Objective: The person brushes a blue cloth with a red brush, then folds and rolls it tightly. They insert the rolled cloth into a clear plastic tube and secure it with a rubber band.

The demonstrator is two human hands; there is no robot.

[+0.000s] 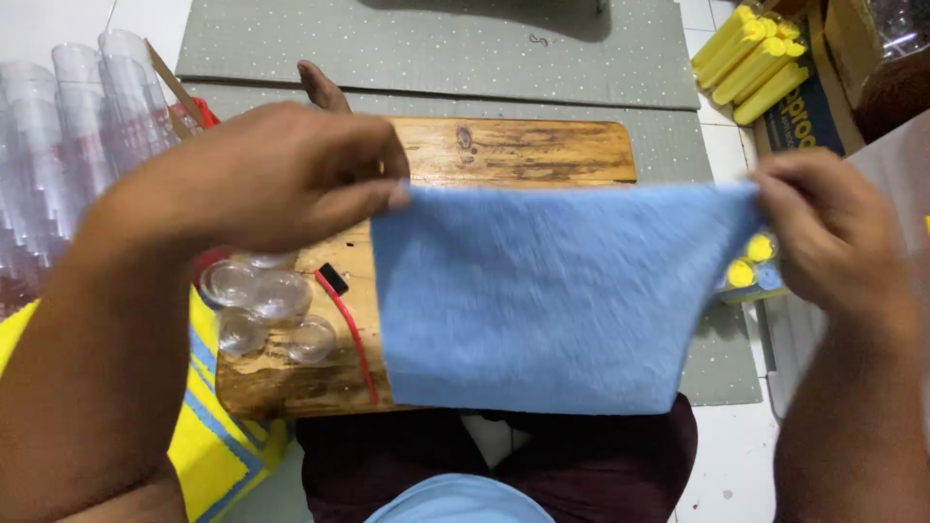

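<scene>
Both hands pinch blue cloth (pixel 542 295) taut by top corners, left hand (pixel 276 174) & right hand (pixel 823 228) wide apart, over wooden board's (pixel 523 150) right half. Step: spreading/holding it flat. Next needs even grip, w/ clear cups (pixel 266 310) at left edge untouched.

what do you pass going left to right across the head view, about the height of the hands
stacked clear plastic cups → left hand → blue cloth stretched between both hands → right hand; the yellow tubes sit higher, at the far right.
</scene>
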